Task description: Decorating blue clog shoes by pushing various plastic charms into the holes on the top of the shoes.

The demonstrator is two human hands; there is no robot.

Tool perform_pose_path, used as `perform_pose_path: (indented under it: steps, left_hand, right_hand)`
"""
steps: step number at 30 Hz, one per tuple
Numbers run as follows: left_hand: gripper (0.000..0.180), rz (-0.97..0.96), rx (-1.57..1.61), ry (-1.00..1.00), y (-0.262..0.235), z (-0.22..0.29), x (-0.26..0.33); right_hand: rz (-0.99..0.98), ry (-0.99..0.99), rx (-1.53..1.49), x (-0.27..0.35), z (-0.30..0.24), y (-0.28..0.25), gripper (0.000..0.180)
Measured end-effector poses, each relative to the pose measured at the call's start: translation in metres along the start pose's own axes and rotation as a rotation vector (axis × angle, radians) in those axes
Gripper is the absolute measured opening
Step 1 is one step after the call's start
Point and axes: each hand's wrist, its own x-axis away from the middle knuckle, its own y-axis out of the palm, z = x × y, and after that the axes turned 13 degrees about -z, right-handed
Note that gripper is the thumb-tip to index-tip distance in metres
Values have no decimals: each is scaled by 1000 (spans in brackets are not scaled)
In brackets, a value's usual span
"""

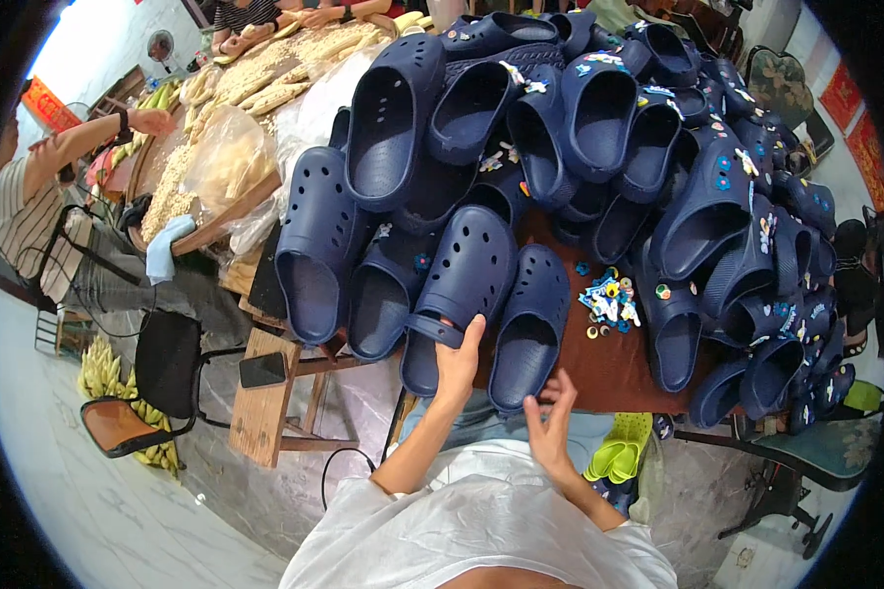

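My left hand [456, 361] is closed on the opening of a navy blue clog [469, 260], thumb on top at the strap and the other fingers hidden behind it. This clog has bare round holes on its toe. To its right lies a second plain navy clog [538, 299], opening toward me. At its heel my right hand [553, 417] has its fingers apart and slightly bent, holding nothing; whether a fingertip touches the heel I cannot tell. Right of that clog, a small pile of colourful shoe charms [611, 302] sits on the brown tabletop [599, 378].
Navy clogs, many with charms, are heaped at the right [717, 206] and back. A wooden stool [265, 393] bears a phone [263, 369]; a black chair [167, 358] stands left. Lime-green clogs [621, 450] are below the table. People sit by a round tray [211, 228] of corn kernels.
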Motion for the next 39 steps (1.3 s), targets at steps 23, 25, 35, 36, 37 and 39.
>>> perform_pose_path:
  steps: [23, 25, 35, 36, 37, 39]
  left_hand:
    - [48, -87, -312, 89, -11, -21, 5]
    - [46, -92, -296, 138, -10, -21, 4]
    - [44, -80, -327, 167, -5, -20, 5]
    - [44, -84, -335, 142, -6, -21, 4]
    - [44, -85, -347, 118, -9, -22, 4]
    - [45, -102, -358, 98, -10, -22, 4]
  right_hand:
    - [-2, -1, -182, 19, 26, -61, 57]
    - [60, -70, -211, -3, 7, -77, 59]
    - [20, -225, -343, -166, -163, -113, 58]
    - [76, -225, -339, -185, -176, -111, 55]
    - [127, -226, -339, -205, -187, -104, 52]
    - [189, -346, -323, -248, -190, -95, 55]
